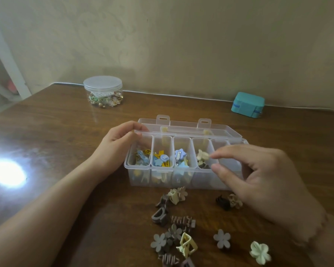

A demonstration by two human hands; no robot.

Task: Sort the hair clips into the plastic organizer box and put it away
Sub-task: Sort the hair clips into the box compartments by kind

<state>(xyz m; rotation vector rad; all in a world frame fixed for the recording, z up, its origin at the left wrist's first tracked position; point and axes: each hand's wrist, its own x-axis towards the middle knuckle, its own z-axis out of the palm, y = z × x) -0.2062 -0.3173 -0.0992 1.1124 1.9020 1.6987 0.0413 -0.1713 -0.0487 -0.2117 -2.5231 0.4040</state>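
The sorting looks partly done. The plastic organizer box (183, 160) sits open near the middle of the bench (56, 132), its lid (189, 129) folded back toward the far edge. Its three left compartments hold blue and yellow clips, the fourth holds cream and brownish ones, and the rightmost appears empty, though the right hand partly hides it. A scatter of loose hair clips (181, 228) lies on the bench between the box and the near edge: grey flower shapes, brown claw clips, a cream claw and a pale flower toward the near right corner. These remain to be sorted, and the box must then be closed and put away.

The left hand (120, 143) grips the box at its far left corner, fingers curled over the rim, apparently steadying it. The right hand (258, 178) hovers over the right end of the box, thumb and forefinger apart and holding nothing, with a cream clip (202, 155) lying in the fourth compartment just beyond the fingertip.

The box is clear plastic with five narrow bins in a tray and more clips dimly visible beneath.
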